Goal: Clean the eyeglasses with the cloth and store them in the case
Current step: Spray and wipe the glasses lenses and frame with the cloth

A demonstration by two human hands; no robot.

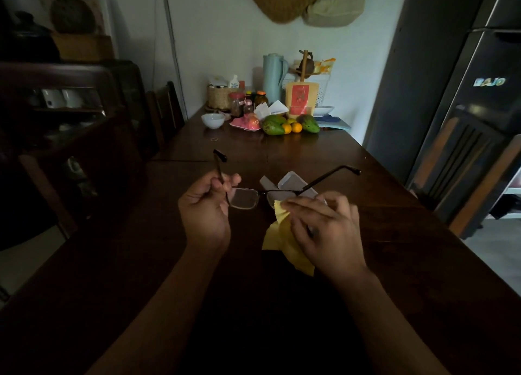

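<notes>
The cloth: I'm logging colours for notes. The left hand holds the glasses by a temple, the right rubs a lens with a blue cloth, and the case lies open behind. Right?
One slip: the cloth is yellow, not blue, as the head view shows. The left hand does hold the glasses by a temple, the right hand rubs a lens, and the case lies open behind.

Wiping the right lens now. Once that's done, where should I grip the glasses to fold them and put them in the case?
Probably keep the left hand where it is, pinching the eyeglasses at the left hinge corner, coming from the outer side. Both temples stand open, pointing away, so the metal frame is free there and fingers stay off the lenses. The yellow cloth in the right hand covers the right lens; the open case lies just behind.
</notes>
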